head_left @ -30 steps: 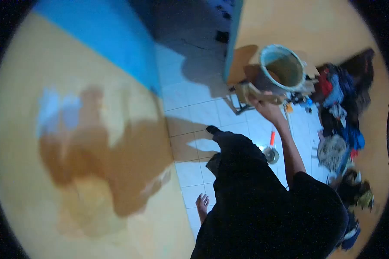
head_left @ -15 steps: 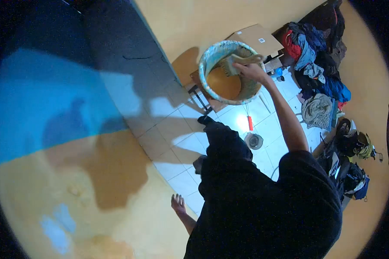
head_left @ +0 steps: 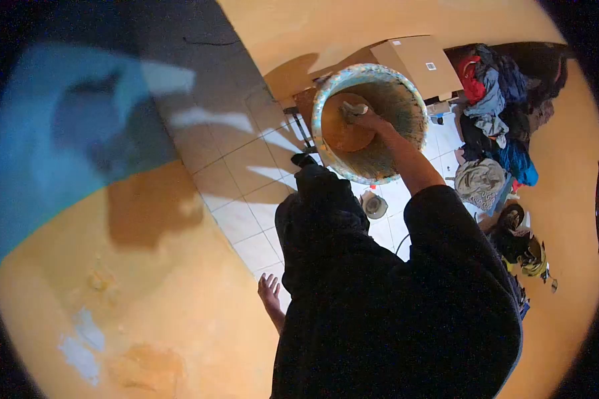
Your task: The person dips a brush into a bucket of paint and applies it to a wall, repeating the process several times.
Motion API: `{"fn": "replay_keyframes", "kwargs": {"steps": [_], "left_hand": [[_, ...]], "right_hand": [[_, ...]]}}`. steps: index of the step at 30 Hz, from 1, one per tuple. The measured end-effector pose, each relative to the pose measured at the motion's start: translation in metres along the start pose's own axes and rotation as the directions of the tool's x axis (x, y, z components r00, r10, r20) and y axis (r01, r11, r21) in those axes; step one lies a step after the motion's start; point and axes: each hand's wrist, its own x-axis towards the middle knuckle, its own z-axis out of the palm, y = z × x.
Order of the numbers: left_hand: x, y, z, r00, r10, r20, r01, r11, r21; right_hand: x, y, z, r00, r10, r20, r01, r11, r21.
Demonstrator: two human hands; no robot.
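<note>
A large paint-spattered bucket (head_left: 404, 105) stands near the top centre with orange paint (head_left: 341, 134) inside it. My right hand (head_left: 369, 122) reaches down into the bucket, closed around the handle of a brush (head_left: 354, 108). The brush's bristles are hidden, down at the paint. Low on the left, my left hand (head_left: 269, 288) is held out beside the yellow-orange wall (head_left: 199, 306), its fingers apart and nothing in it.
A cardboard box (head_left: 419, 66) is behind the bucket. Clothes (head_left: 492, 100) are heaped at the right, with bags (head_left: 516, 239) below them. A round grey object (head_left: 374, 205) lies on the tiled floor (head_left: 236, 219). The left wall has a blue area (head_left: 26, 166).
My right hand has lowered the brush from above the bucket's opening down into the paint. The view has shifted, and my left hand remains open.
</note>
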Motion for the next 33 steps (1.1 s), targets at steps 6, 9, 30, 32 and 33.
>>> {"fn": "replay_keyframes", "kwargs": {"steps": [6, 9, 30, 32, 33], "left_hand": [[-0.005, -0.033, -0.001, 0.994, -0.073, -0.083, 0.067, 0.996, -0.063], [-0.011, -0.04, 0.01, 1.0, -0.004, -0.009, 0.004, 1.0, -0.006], [-0.01, -0.044, 0.034, 0.999, 0.05, 0.005, -0.049, 0.987, -0.154], [-0.02, -0.041, 0.04, 0.984, 0.179, -0.014, -0.179, 0.975, -0.129], [-0.03, -0.034, 0.048, 0.984, 0.177, -0.015, -0.177, 0.976, -0.128]], "right_hand": [[-0.036, -0.073, -0.009, 0.942, 0.295, 0.161, -0.303, 0.952, 0.033], [-0.035, -0.083, -0.003, 0.887, 0.446, 0.121, -0.457, 0.886, 0.08], [-0.033, -0.04, 0.019, 0.978, 0.178, 0.108, -0.194, 0.967, 0.163], [-0.036, -0.037, 0.02, 0.943, 0.309, 0.12, -0.33, 0.911, 0.249], [-0.04, -0.042, 0.019, 0.943, 0.311, 0.121, -0.332, 0.91, 0.25]]}}
